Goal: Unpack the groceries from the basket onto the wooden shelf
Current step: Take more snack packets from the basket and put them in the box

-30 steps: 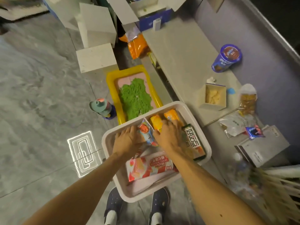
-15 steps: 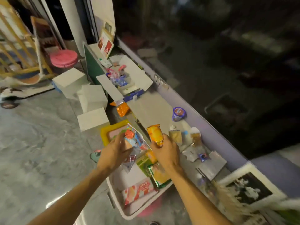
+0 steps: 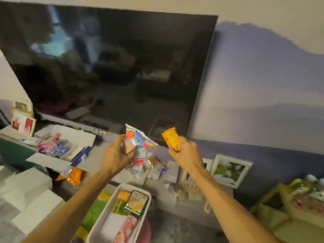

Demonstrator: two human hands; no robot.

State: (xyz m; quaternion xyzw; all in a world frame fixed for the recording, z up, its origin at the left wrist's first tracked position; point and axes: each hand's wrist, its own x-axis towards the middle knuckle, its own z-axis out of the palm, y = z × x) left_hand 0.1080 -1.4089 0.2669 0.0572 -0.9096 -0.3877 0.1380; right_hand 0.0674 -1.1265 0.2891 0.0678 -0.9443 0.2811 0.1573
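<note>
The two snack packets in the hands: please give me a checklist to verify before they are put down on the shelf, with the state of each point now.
1. Left hand holds the white, red and blue plastic snack packet firmly: ok, fingers closed around it.
2. Right hand holds the small orange snack packet firmly: ok.
3. Both packets lifted clear of the white plastic basket: ok.
4. Free place on the long grey shelf for them: cannot tell, the picture is blurred and the part below the hands is cluttered with wrappers.
5. Basket empty: not ok, a green-edged packet and a red and white packet lie inside.
</note>
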